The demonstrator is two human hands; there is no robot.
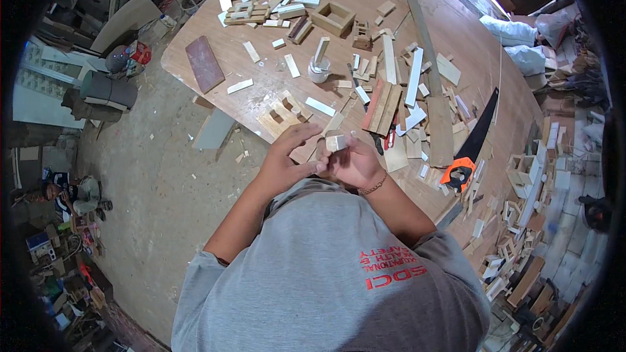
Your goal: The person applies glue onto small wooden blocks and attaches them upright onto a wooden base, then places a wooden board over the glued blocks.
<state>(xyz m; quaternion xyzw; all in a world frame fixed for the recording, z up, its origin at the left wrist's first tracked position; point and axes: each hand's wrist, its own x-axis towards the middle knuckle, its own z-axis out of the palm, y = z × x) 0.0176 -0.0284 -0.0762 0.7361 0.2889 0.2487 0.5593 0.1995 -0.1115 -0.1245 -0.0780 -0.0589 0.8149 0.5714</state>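
My right hand [352, 166] grips a small pale wooden block [336, 143] just off the table's near edge, in front of my grey shirt. My left hand [293, 153] is beside it, fingers curved and apart, thumb tip close to the block and right fingers; whether they touch I cannot tell. Just beyond lies a light wooden piece with square cut-outs [279, 117]. A white cup [319, 73] with a wooden stick stands farther up. Right of my hands lie stacked strips [385, 107], red-handled tools [391, 140] and an orange-handled handsaw [458, 174].
The wooden table [195, 39] carries scattered offcuts, small frames, an open box [332, 19] and a maroon board [204, 64]. Concrete floor [143, 189] spans the left, where another person [85, 195] sits low among clutter. White sacks [521, 52] and more wood pieces line the right.
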